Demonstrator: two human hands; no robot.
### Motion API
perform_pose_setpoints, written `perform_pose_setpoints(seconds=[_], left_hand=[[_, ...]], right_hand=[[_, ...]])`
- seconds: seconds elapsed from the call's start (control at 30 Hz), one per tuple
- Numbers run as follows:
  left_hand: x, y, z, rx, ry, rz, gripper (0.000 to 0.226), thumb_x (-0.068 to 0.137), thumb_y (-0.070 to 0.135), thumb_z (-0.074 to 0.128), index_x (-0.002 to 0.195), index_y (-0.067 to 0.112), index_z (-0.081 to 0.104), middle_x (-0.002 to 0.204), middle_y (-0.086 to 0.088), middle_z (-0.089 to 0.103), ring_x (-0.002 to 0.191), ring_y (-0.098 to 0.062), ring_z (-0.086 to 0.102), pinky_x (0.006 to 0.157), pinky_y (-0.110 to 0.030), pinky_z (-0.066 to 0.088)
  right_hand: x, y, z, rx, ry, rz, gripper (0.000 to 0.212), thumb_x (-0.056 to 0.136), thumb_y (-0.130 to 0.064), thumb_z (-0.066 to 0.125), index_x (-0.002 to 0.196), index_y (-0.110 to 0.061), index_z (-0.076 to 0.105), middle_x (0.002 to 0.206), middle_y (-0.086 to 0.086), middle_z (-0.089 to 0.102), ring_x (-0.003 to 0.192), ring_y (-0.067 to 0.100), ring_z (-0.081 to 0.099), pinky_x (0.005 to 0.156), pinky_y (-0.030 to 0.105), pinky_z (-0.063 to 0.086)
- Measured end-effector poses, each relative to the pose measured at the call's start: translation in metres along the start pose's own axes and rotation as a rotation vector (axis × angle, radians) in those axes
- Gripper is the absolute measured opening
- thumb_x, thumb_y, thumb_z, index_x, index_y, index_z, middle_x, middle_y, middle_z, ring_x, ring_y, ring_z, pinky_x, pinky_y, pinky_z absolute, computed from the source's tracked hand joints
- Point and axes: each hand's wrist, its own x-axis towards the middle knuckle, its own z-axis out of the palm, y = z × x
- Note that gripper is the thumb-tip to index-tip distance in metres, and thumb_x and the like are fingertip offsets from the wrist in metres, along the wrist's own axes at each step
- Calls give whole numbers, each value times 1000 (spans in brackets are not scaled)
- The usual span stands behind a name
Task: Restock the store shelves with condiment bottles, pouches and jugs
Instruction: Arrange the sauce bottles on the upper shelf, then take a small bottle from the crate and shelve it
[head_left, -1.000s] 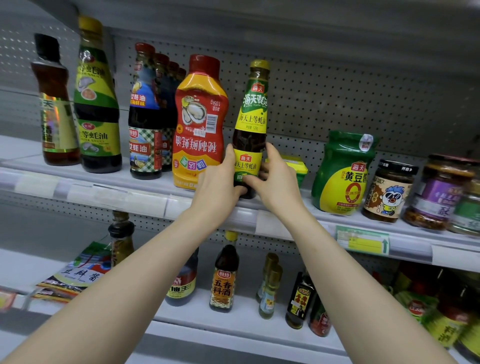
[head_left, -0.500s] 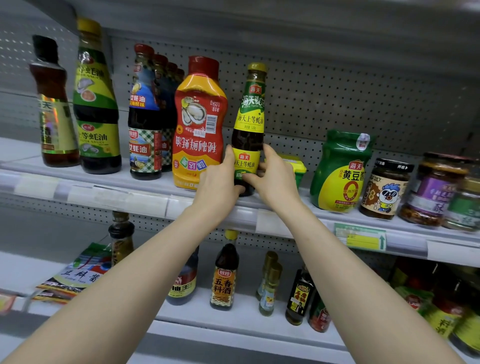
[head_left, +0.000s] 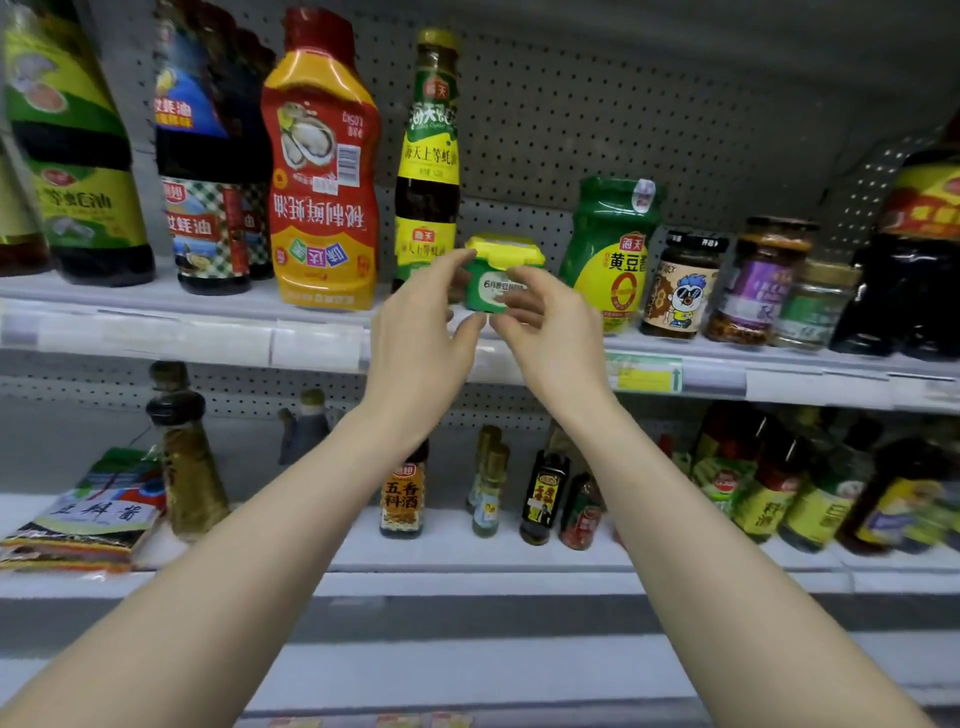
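Framing a small green tub (head_left: 491, 288) with a yellow lid, both hands meet at the front of the upper shelf (head_left: 156, 332). The left hand (head_left: 421, 332) has its forefinger on the lid's edge and its thumb curled in under the base. The right hand (head_left: 553, 325) lays bent fingers across the label, thumb at the lower rim. The tub is thus pinched lightly between the two, fingers loosely curved rather than clenched. Whether its base rests on the shelf or sits just off it cannot be told.

At 10 o'clock from the tub, just beside it, stands a tall dark sauce bottle (head_left: 427, 156). At 9 o'clock, past that, is a red squeeze bottle (head_left: 322, 171) with its print upside down. At 3 o'clock is a green jar (head_left: 613, 249), then a cartoon-labelled jar (head_left: 685, 286).

A grey perforated back panel (head_left: 571, 104) rises behind them. The shelf's front rail carries clear strips and, at 4 o'clock, a green-and-yellow price tag (head_left: 644, 374). At 6 o'clock lies the white lower shelf (head_left: 467, 551), which bears small bottles and, at 8 o'clock, flat pouches (head_left: 88, 514).
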Motion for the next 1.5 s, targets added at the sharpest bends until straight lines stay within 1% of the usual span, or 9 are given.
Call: perform_pose_setpoints(seconds=[0.3,0.43,0.63,0.77,0.9,1.03,1.23,1.37,1.5], left_hand=[[-59,33,58,-108,-200,9,50,90,17,66,138,23,52,120,6,64,106,-10,63,92,-42,55],[-87,58,94,-114,-272,39,52,86,17,67,137,22,54,124,3,65,109,-15,64,94,-42,54],[-145,102,166,-165,-447,17,52,87,17,67,136,25,53,125,4,64,109,-14,64,92,-41,54],[-179,138,222,-207,-520,-12,52,86,15,69,135,24,53,122,6,64,99,-11,64,85,-40,56],[-217,169,279,-258,-620,-70,55,88,14,70,139,22,51,120,8,62,97,-10,63,85,-38,56],[-259,188,332,-254,-716,-124,55,87,18,71,138,25,50,119,6,64,99,-10,64,87,-41,55],[-332,194,391,-256,-848,-245,53,86,13,71,135,22,54,116,5,64,97,-12,64,86,-38,56],[-377,181,417,-258,-957,-328,53,85,8,72,134,19,55,114,3,65,94,-13,66,87,-36,56],[-414,160,443,-250,-1074,-369,53,85,10,73,135,18,56,114,1,66,95,-14,66,86,-35,56]], right_hand=[[-70,49,-64,-112,59,90,45,90,-10,71,133,-19,62,117,2,72,106,11,68,98,36,55],[-101,79,-97,-198,95,116,42,88,-11,73,128,-19,66,113,-2,74,104,11,69,96,38,57],[-149,141,-160,-225,87,238,39,89,-6,71,127,-15,67,115,-4,73,104,10,70,96,37,56],[-179,188,-215,-223,75,347,39,91,-7,70,128,-16,66,118,-5,72,102,10,70,95,36,56],[-213,239,-268,-239,74,445,35,92,-9,70,125,-16,68,111,-8,71,100,10,70,95,35,56],[-252,294,-306,-267,32,529,34,91,-10,72,124,-11,69,118,0,73,102,13,70,95,34,56],[-314,373,-324,-215,-50,696,32,90,-4,69,121,-12,70,115,0,74,98,15,71,93,37,56],[-358,414,-317,-192,-85,790,33,90,-8,70,122,-14,71,115,-2,74,99,14,72,94,39,56],[-399,452,-305,-184,-105,910,30,89,-7,70,119,-11,72,110,4,76,98,19,72,94,42,55]])
